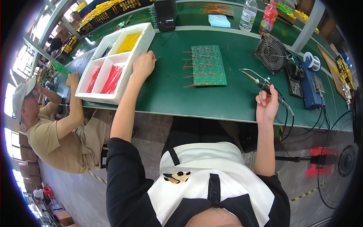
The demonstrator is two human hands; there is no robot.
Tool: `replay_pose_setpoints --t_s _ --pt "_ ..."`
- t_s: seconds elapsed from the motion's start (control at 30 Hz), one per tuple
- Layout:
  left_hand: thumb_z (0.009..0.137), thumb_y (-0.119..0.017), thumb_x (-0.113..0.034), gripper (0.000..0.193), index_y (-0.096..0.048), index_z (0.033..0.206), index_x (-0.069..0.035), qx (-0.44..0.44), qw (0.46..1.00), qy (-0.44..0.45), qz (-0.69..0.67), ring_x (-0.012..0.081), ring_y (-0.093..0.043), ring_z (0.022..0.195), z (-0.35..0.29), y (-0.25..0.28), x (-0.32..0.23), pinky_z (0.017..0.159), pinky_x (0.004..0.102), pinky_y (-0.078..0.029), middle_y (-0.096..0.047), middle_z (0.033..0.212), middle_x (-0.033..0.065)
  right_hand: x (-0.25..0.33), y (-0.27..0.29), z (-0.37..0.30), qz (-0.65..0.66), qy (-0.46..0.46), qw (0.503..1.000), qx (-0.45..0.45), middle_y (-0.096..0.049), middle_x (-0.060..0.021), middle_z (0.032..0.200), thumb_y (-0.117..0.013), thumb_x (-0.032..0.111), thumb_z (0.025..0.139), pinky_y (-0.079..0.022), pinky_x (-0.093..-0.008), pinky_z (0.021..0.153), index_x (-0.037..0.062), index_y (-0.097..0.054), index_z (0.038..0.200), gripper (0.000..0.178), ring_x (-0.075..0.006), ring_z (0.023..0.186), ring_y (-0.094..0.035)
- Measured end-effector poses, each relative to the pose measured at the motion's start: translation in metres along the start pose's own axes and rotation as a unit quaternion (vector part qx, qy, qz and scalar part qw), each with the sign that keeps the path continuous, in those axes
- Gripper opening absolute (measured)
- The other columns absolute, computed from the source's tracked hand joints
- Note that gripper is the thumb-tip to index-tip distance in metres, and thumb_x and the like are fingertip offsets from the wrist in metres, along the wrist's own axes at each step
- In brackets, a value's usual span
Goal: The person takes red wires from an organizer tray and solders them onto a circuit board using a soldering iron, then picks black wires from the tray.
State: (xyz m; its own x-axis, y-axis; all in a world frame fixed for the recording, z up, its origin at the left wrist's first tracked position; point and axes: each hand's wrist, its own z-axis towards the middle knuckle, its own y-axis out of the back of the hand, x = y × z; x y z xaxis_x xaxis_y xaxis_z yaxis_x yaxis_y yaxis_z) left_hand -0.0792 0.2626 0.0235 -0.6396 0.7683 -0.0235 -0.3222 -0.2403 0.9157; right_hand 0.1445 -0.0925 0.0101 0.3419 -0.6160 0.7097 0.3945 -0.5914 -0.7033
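My left hand (145,63) is closed beside the right wall of a white foam box (130,62), its fingers pinched on a thin wire (158,57) whose tip just shows. Red wires (112,79) and yellow wires (129,42) lie in the box's compartments. Closed around the handle of a soldering iron (273,93), my right hand (267,101) holds it above the table's right side. The iron's metal tip and a curved thin tube point up and left. Between my hands lies a green circuit board panel (209,66) with rows of red wires sticking out leftward.
A square fan (271,54), a blue soldering station (313,89) and a solder spool (312,61) stand at right. A water bottle (248,16) and a red drink bottle (268,18) stand at the back. At left, a co-worker (56,132) sits close to the foam box.
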Motion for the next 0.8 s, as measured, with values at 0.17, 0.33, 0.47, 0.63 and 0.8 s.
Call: replay_pose_setpoints --t_s 0.17,0.33,0.47,0.63,0.8 --pt "0.084 -0.051 -0.018 0.017 -0.055 0.086 -0.002 0.040 0.996 -0.020 0.079 0.0354 -0.061 0.076 0.008 -0.007 0.011 0.067 0.0453 -0.049 -0.061 0.085 0.0167 -0.005 0.000 0.001 -0.010 0.015 0.999 0.047 -0.043 0.0005 0.055 -0.050 0.020 0.091 -0.028 -0.0224 0.045 0.0053 -0.054 0.085 0.017 -0.0055 0.045 -0.032" --pt "0.086 -0.049 -0.013 0.012 -0.052 0.085 -0.001 -0.030 0.997 -0.053 -0.041 0.0336 -0.059 0.078 -0.008 0.026 -0.037 0.067 0.0437 -0.047 -0.059 0.081 0.0163 -0.004 0.001 -0.001 -0.014 0.009 1.000 0.013 -0.042 0.0004 0.054 -0.051 0.019 0.091 -0.028 -0.0225 0.045 0.0053 -0.054 0.085 0.015 -0.0053 0.044 -0.032" --pt "0.080 -0.056 -0.004 0.012 -0.055 0.092 -0.002 -0.050 0.932 -0.207 -0.294 0.0297 -0.057 0.077 -0.032 0.054 -0.129 0.070 0.0381 -0.045 -0.058 0.078 0.0126 -0.002 0.003 -0.002 -0.045 0.021 0.999 0.011 -0.042 0.0002 0.053 -0.051 0.018 0.091 -0.029 -0.0223 0.044 0.0051 -0.052 0.084 0.015 -0.0051 0.043 -0.031" --pt "0.075 -0.062 0.000 0.017 -0.064 0.091 -0.005 -0.081 0.924 -0.231 -0.294 0.0237 -0.058 0.074 -0.052 0.040 -0.169 0.067 0.0330 -0.047 -0.060 0.079 0.0077 -0.004 -0.008 -0.007 -0.113 0.035 0.992 0.048 -0.042 0.0005 0.055 -0.053 0.017 0.090 -0.031 -0.0207 0.042 0.0069 -0.047 0.079 0.015 -0.0039 0.043 -0.033" --pt "0.073 -0.062 0.000 0.018 -0.065 0.089 -0.006 -0.111 0.940 -0.227 -0.228 0.0216 -0.057 0.076 -0.055 0.027 -0.180 0.065 0.0326 -0.047 -0.057 0.080 0.0053 -0.006 -0.011 -0.010 -0.128 0.046 0.990 0.047 -0.042 0.0010 0.057 -0.055 0.015 0.088 -0.035 -0.0210 0.040 0.0063 -0.045 0.078 0.017 -0.0039 0.046 -0.039"
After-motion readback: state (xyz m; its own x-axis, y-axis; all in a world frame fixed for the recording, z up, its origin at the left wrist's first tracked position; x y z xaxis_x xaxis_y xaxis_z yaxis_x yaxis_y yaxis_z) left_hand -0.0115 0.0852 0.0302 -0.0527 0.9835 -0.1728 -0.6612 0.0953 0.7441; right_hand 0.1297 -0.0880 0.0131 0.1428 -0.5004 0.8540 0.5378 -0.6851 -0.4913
